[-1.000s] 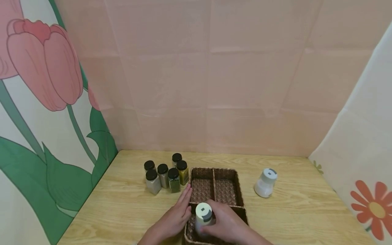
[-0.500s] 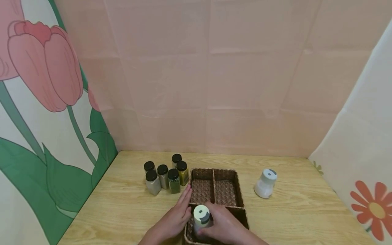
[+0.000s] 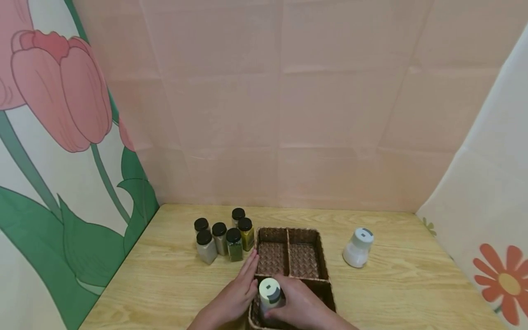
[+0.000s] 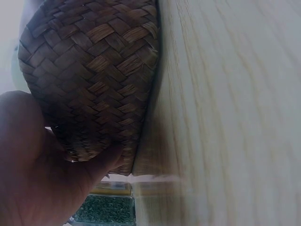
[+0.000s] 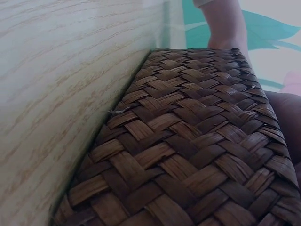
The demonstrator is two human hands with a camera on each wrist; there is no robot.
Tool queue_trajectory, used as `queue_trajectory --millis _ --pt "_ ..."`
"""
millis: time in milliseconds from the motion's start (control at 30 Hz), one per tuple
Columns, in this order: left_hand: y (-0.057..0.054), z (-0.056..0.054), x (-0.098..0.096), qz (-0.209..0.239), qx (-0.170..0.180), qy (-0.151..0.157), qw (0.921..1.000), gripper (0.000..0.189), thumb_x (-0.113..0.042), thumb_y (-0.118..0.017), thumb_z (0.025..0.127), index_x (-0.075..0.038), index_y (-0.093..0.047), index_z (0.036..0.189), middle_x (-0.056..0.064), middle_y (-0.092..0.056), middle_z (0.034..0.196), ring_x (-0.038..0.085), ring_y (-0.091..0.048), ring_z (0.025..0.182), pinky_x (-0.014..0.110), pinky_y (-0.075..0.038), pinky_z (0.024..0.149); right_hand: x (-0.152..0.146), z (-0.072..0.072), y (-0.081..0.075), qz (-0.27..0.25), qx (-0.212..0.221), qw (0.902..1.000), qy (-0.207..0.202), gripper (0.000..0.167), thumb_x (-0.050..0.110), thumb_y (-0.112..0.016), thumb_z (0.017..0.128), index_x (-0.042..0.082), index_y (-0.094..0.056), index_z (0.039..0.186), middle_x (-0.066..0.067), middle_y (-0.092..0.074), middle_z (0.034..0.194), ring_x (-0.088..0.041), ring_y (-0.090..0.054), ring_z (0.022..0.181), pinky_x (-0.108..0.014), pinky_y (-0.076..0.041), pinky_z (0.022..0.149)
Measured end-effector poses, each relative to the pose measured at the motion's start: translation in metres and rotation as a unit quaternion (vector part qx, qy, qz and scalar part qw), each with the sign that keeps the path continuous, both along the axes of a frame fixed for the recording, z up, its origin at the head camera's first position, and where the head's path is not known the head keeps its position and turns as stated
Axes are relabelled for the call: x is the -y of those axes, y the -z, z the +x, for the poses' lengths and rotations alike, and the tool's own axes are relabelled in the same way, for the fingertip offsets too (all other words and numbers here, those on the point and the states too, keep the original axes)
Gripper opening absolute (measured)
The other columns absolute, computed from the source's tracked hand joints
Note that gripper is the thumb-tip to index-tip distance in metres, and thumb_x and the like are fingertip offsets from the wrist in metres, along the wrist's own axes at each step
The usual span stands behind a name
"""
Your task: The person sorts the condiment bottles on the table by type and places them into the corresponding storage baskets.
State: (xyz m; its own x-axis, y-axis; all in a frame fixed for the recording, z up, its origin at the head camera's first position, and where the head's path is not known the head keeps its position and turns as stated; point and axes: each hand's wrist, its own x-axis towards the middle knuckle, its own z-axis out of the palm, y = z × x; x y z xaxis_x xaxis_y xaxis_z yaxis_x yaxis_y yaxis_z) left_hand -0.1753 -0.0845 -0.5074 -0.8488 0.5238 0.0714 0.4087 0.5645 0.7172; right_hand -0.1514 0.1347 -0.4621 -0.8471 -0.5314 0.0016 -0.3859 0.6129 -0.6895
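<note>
In the head view my right hand [image 3: 303, 302] grips a white-capped bottle [image 3: 270, 293] between thumb and fingers. The bottle stands upright inside the left front part of a brown woven divided basket [image 3: 326, 256]; its lower body is partly hidden by the hand. My left hand [image 3: 233, 295] lies along the basket's left outer side, its fingers straight against the wall. In the left wrist view that hand's fingertip [image 4: 110, 157] touches the weave. The right wrist view is mostly filled by the basket's outer wall [image 5: 188, 141].
Several black-capped spice jars [image 3: 220, 238] stand in a cluster left of the basket, the nearest close to its rim. A second white bottle [image 3: 358, 247] stands on the wooden table [image 3: 396, 284] to the right. A pink cloth [image 3: 280, 114] hangs behind.
My right hand has shifted the white-capped bottle slightly left and toward me inside the basket. The left hand keeps its place on the basket's side.
</note>
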Motion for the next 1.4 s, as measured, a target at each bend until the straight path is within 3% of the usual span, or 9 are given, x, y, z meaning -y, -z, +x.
queue_trajectory --millis 833,1100,1400 --pt "-0.0018 0.0005 0.0007 -0.002 0.002 0.0 1.0 0.059 -0.033 -0.03 0.112 -0.012 -0.011 0.164 0.003 0.001 0.171 0.027 -0.021 0.153 0.049 -0.035 0.116 -0.0005 0.001 0.0054 -0.006 0.009 0.9999 -0.001 0.064 0.042 -0.089 0.076 0.014 -0.06 0.126 0.007 -0.067 0.108 -0.007 -0.064 0.095 -0.028 -0.055 0.077" --pt "-0.0011 0.0013 0.0004 -0.002 -0.005 0.001 1.0 0.059 -0.032 -0.03 0.112 -0.011 -0.011 0.164 0.004 0.001 0.171 0.027 -0.021 0.153 0.048 -0.035 0.116 -0.0016 0.0 0.0059 -0.006 0.033 0.9994 0.001 0.068 0.042 -0.088 0.077 0.012 -0.059 0.13 0.004 -0.067 0.113 -0.011 -0.065 0.098 -0.03 -0.055 0.079" --pt "-0.0023 0.0015 -0.0001 0.0 -0.002 0.006 1.0 0.059 -0.032 -0.03 0.112 -0.01 -0.011 0.164 0.005 0.002 0.171 0.028 -0.021 0.153 0.048 -0.035 0.116 -0.0048 0.0019 0.0058 -0.005 0.019 0.9998 0.001 0.07 0.044 -0.088 0.075 0.013 -0.059 0.131 0.004 -0.068 0.113 -0.01 -0.065 0.099 -0.03 -0.055 0.079"
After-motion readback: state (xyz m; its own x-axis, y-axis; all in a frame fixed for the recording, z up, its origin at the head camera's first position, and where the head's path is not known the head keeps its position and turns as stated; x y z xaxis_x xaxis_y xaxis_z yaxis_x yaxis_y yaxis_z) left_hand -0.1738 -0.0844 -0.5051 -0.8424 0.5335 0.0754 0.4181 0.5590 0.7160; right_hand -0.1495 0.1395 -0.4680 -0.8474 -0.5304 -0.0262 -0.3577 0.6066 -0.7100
